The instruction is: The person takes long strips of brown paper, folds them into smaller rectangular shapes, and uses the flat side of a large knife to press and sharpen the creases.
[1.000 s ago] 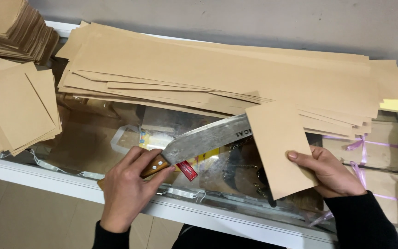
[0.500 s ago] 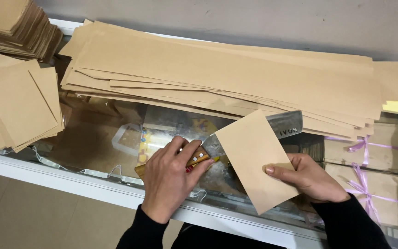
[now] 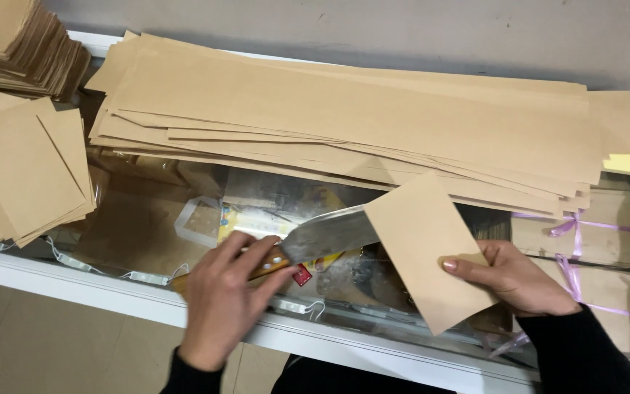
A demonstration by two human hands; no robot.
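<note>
Your left hand (image 3: 220, 303) has its fingers clamped on the knife (image 3: 315, 244) handle; your right hand (image 3: 515, 277) pins the folded paper (image 3: 424, 248) over the glass surface (image 3: 154, 226). Keep the blade flat inside the fold, cutting away from the right fingers.

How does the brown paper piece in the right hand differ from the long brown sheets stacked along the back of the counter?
The held piece is short and roughly rectangular; the long sheets are wide strips spanning the counter. The held piece is single, tilted and lifted by the right hand; the long sheets lie flat in a fanned stack. Both are the same plain brown paper.
</note>
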